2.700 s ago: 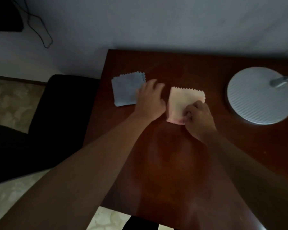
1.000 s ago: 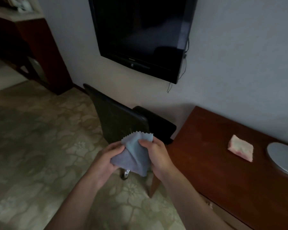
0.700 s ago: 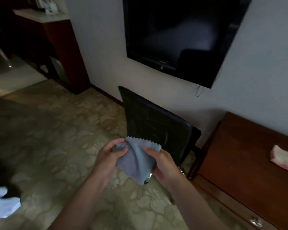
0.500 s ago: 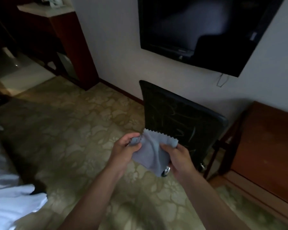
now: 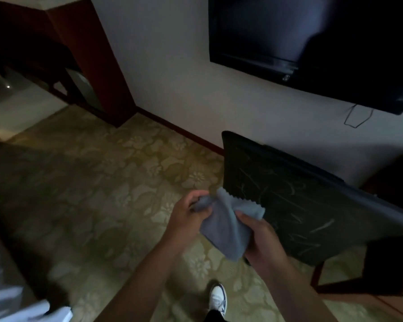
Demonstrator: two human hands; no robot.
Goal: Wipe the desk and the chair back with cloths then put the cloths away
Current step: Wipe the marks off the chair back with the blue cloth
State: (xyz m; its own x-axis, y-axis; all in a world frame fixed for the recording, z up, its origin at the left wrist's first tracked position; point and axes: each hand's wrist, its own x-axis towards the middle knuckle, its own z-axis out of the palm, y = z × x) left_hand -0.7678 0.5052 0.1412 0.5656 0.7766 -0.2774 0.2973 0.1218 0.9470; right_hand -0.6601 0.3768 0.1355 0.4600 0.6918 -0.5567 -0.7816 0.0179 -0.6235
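Note:
A blue-grey cloth (image 5: 228, 225) with a zigzag edge hangs between both hands in front of me. My left hand (image 5: 186, 217) pinches its left corner, fingers curled round the fabric. My right hand (image 5: 261, 240) grips its right side from below. Just right of the cloth stands the black chair back (image 5: 300, 205), marked with pale scratch-like streaks. The cloth's top corner overlaps the chair back's left edge in view; I cannot tell whether they touch. Only a dark sliver of the desk (image 5: 400, 173) shows at the right edge. The pink cloth is out of view.
A black TV (image 5: 323, 43) hangs on the wall above the chair, a cable dangling below it. A dark wooden cabinet (image 5: 91, 54) stands at the left. Patterned carpet (image 5: 91, 194) covers the floor. White bedding (image 5: 21, 305) is at lower left, my shoe (image 5: 216, 298) below.
I picked the blue cloth off the desk and turned left toward the chair. The chair back now sits closer and further right; both hands still hold the cloth.

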